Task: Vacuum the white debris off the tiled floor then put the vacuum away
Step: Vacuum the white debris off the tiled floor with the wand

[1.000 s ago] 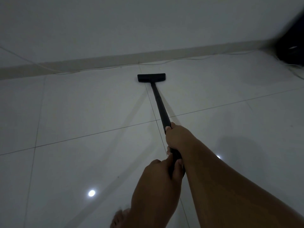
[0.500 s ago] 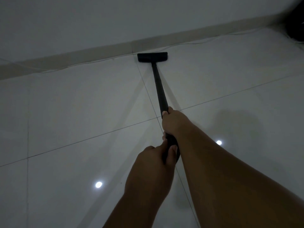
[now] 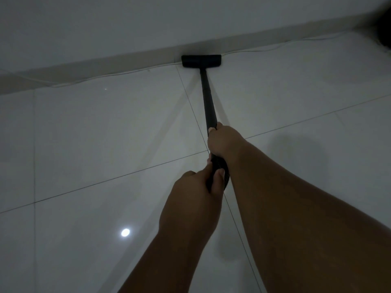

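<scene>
A black vacuum wand (image 3: 208, 100) runs from my hands out to its flat black floor head (image 3: 201, 60), which lies against the skirting board. My right hand (image 3: 225, 140) grips the wand further forward. My left hand (image 3: 194, 195) grips the ribbed hose end just behind it. One tiny white speck (image 3: 105, 89) lies on the glossy white tiled floor (image 3: 105, 134), left of the head. The room is dim and the rest of the vacuum is out of view.
A thin white cable (image 3: 118, 74) runs along the foot of the wall (image 3: 148, 22). A dark object (image 3: 384, 28) sits in the far right corner. A ceiling light reflects on the tile (image 3: 125, 232).
The floor head has been pushed forward from mid-tile to the skirting board. Both hands have stayed on the wand and moved forward with it.
</scene>
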